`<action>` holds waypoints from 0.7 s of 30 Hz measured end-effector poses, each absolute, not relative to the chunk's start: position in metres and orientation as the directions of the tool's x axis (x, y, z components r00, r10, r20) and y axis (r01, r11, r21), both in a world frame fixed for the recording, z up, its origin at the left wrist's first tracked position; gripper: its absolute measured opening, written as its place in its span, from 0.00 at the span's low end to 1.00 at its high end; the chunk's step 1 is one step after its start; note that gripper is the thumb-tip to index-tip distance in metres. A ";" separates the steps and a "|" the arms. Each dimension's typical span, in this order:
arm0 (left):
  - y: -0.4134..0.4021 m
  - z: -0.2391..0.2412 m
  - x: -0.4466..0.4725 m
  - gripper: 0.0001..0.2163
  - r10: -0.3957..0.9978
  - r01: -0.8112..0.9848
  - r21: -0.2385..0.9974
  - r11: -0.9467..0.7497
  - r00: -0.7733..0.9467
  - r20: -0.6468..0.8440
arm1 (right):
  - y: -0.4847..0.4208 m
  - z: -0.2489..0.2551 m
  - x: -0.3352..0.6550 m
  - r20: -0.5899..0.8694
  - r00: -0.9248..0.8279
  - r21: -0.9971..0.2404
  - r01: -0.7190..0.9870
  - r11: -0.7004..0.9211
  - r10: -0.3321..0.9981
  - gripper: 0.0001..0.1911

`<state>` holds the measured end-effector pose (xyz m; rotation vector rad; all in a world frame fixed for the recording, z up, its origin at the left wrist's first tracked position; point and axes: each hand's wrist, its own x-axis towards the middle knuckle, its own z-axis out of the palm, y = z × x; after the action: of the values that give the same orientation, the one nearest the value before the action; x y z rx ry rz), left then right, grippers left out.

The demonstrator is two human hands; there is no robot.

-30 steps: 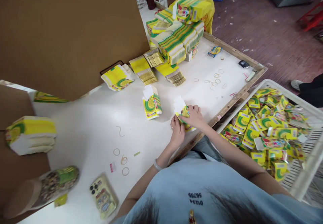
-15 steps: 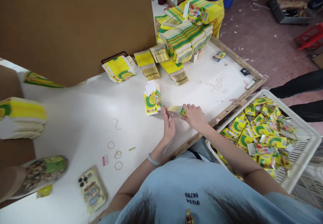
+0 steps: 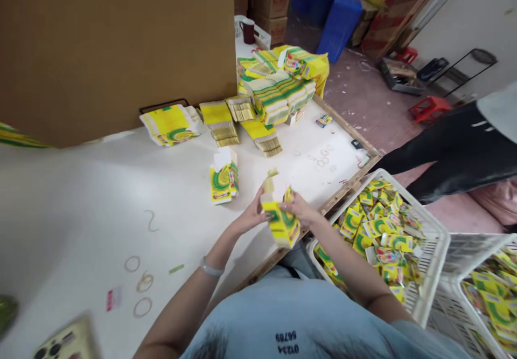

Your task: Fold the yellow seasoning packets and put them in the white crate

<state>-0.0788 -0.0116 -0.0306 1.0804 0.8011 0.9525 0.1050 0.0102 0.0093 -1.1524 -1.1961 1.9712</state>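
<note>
Between my two hands is a yellow-green carton (image 3: 279, 225), opened out with its top flaps raised, held just above the table's front edge. My left hand (image 3: 253, 211) grips its left side, fingers closed on it. On the opposite side, my right hand (image 3: 301, 211) has its fingers closed on the same carton. The carton is somewhat blurred. Left of my hands, another opened carton (image 3: 220, 182) stands on the white table (image 3: 177, 240) with its flap up. Behind it lie flat carton bundles (image 3: 220, 119).
Flat cartons are piled (image 3: 278, 92) at the table's far end. A white basket (image 3: 434, 273) full of small packs stands at the right, against the wooden table edge. Rubber bands (image 3: 144, 282) and a phone (image 3: 67, 343) lie on the left. A person's dark-trousered legs (image 3: 456, 149) are beyond the basket.
The carton, flat and low between my hands before, is now opened into a box shape and raised toward me. My left hand has closed on it. The view has swung to the right.
</note>
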 end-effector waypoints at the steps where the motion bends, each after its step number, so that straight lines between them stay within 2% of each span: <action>1: -0.012 -0.024 -0.079 0.48 0.884 -0.246 0.942 0.229 0.457 -0.095 | 0.001 0.007 0.100 -0.384 -0.511 -0.883 -0.040 -0.467 0.769 0.44; 3: -0.016 -0.012 -0.077 0.45 0.835 -0.255 0.921 0.294 0.537 -0.117 | -0.019 -0.002 0.088 -0.378 -0.538 -0.876 -0.055 -0.479 0.754 0.47; 5: -0.026 -0.005 -0.072 0.44 0.832 -0.288 0.900 0.328 0.539 -0.131 | -0.035 -0.013 0.082 -0.369 -0.547 -0.861 -0.105 -0.498 0.752 0.48; 8: -0.047 -0.004 -0.068 0.40 0.848 -0.367 0.840 0.400 0.495 -0.188 | -0.045 -0.020 0.095 -0.377 -0.562 -0.887 -0.009 -0.461 0.736 0.43; 10: -0.059 -0.006 -0.068 0.38 0.847 -0.386 0.809 0.444 0.476 -0.237 | -0.042 -0.013 0.118 -0.402 -0.563 -0.910 0.160 -0.382 0.723 0.38; 12: -0.069 -0.006 -0.069 0.35 0.802 -0.367 0.772 0.519 0.522 -0.291 | -0.033 0.003 0.143 -0.388 -0.508 -0.918 0.288 -0.273 0.769 0.36; 15: -0.076 -0.004 -0.065 0.33 0.668 -0.324 0.674 0.664 0.661 -0.341 | -0.016 0.029 0.165 -0.196 -0.426 -0.953 0.295 -0.069 0.883 0.37; 17: -0.078 -0.004 -0.061 0.33 0.636 -0.327 0.631 0.703 0.687 -0.353 | -0.009 0.039 0.164 -0.102 -0.506 -0.965 0.260 0.038 0.856 0.36; 19: -0.079 -0.006 -0.057 0.34 0.653 -0.344 0.621 0.704 0.656 -0.378 | -0.009 0.041 0.157 -0.096 -0.622 -0.955 0.279 0.105 0.777 0.35; 21: -0.082 -0.009 -0.057 0.33 0.660 -0.352 0.611 0.709 0.636 -0.400 | -0.014 0.038 0.150 -0.104 -0.661 -0.923 0.342 0.175 0.743 0.33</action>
<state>-0.0567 -0.0815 -0.0092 0.5162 0.6534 0.6084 0.1500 -0.0139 0.0380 -1.0263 -2.0870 1.4853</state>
